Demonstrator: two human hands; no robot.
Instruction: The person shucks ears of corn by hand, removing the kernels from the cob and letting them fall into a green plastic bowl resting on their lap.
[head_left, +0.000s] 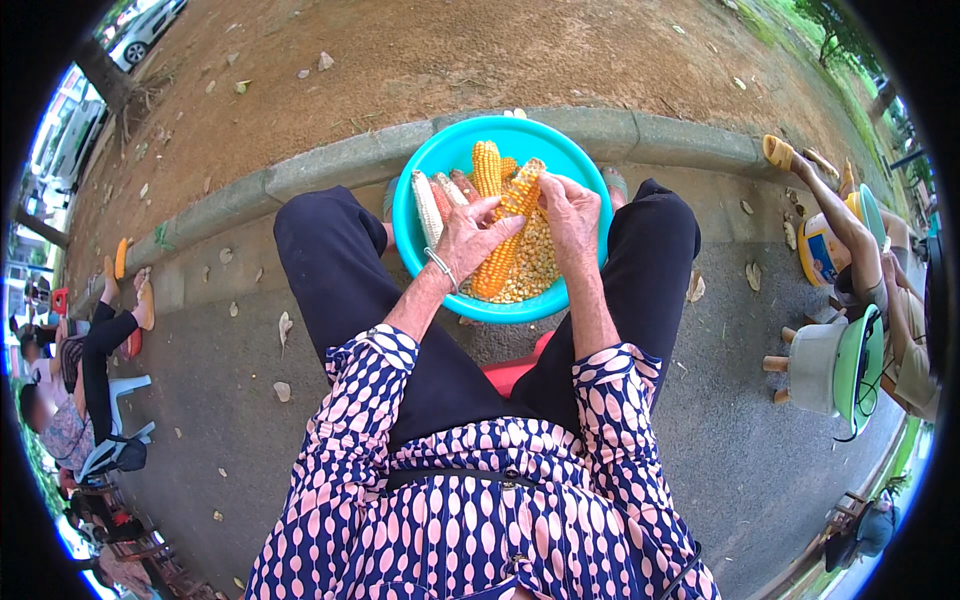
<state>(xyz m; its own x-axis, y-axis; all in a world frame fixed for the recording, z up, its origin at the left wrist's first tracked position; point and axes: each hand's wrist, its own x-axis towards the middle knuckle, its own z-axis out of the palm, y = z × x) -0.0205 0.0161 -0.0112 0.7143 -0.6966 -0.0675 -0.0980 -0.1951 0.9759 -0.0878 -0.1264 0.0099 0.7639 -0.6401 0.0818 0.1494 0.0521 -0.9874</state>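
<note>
A yellow corn cob (501, 259), partly stripped of kernels towards its upper end, slants above a turquoise plastic basin (424, 142). My left hand (471, 236) grips it around the middle and wears a bracelet at the wrist. At the cob's upper right side, the fingers of my right hand (571, 214) press against the kernels. Loose corn kernels (541, 255) cover the basin's lower right part. Bare cobs, one whitish (427, 208) and others reddish (463, 184), lie along the left. Behind the held cob rests another full yellow cob (487, 166).
A concrete kerb (337, 166) runs behind the basin, with bare soil (450, 60) beyond. A seated person (862, 225) at right has a bucket (821, 247) close by; a green basin (859, 367) stands nearer. More people (67, 427) sit at left. Dry leaves (285, 328) dot the pavement.
</note>
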